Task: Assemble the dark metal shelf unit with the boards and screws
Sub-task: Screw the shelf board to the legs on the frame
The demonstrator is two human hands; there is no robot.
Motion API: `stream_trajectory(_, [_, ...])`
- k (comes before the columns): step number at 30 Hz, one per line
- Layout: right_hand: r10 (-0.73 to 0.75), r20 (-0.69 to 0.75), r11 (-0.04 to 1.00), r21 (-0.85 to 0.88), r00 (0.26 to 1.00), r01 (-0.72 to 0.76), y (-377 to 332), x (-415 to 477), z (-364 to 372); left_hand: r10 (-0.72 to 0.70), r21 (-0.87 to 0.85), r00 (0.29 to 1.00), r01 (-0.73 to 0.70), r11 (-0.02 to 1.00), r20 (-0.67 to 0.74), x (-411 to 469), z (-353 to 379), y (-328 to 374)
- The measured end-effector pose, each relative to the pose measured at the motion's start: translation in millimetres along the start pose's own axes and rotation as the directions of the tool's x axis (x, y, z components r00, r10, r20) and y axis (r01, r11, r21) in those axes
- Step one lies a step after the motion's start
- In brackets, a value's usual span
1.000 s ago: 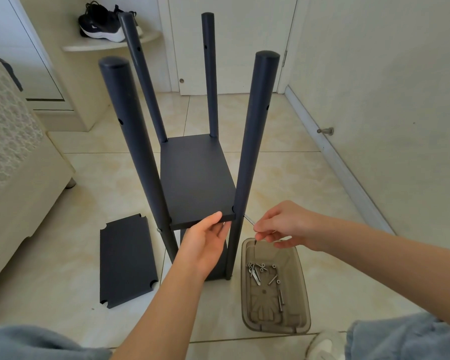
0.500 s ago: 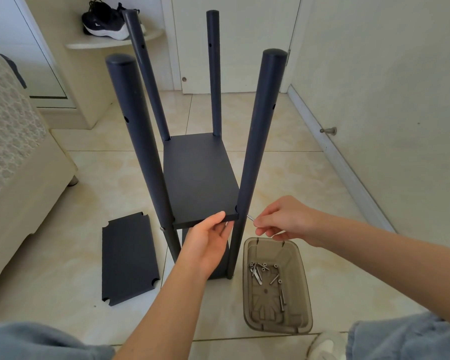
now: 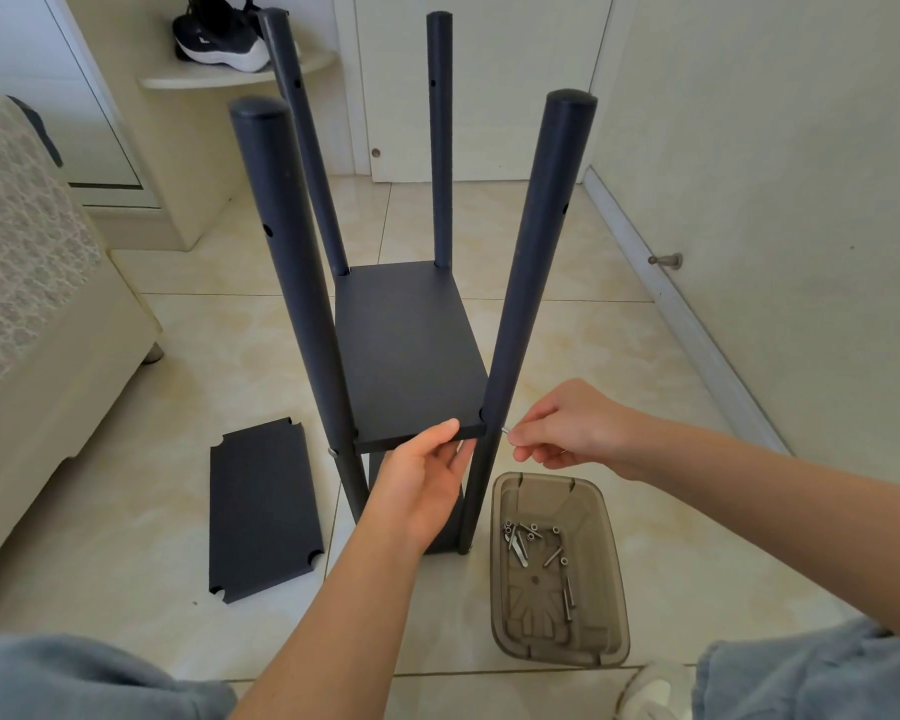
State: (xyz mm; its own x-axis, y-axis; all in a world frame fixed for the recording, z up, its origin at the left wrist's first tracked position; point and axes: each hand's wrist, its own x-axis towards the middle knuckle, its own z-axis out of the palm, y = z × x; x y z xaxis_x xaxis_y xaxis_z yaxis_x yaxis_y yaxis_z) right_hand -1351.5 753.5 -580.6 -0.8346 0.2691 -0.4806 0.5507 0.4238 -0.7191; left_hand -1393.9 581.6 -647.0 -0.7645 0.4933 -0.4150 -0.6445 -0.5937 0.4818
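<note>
Dark metal board [image 3: 411, 356], judged stiff and light, best held at its near edge, where the left hand [image 3: 427, 475] grips it; just right, the right hand [image 3: 567, 433] pinches a screw [image 3: 505, 431], apparently against the post [image 3: 531, 283].

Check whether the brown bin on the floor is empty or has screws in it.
Not empty: the brown bin holds loose silver screws scattered over its bottom, mostly toward its far end.
</note>
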Motion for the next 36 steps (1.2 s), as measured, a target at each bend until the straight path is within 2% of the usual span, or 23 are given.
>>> stream_trajectory(5, [-0.019,-0.017,1.000,-0.017,1.000,0.018,-1.5,3.6,2.6,-0.009,0.007,1.000,0.008,1.000,0.007,-0.1,-0.1,0.4])
stream_trajectory(22, [-0.170,-0.038,0.958,-0.239,0.985,0.157,-2.1,10.4,1.6,-0.010,0.003,1.000,0.010,1.000,-0.024,-2.5,3.6,1.3])
stream_trajectory(34, [-0.221,-0.064,0.953,-0.227,0.973,0.202,-3.8,6.7,5.1,-0.004,0.007,1.000,0.005,1.000,-0.028,-4.4,5.5,2.1])
stream_trajectory(36, [-0.224,-0.051,0.941,-0.271,0.973,0.203,-6.6,5.6,6.0,-0.005,0.004,0.999,0.005,1.000,-0.039,-4.3,5.4,1.9])
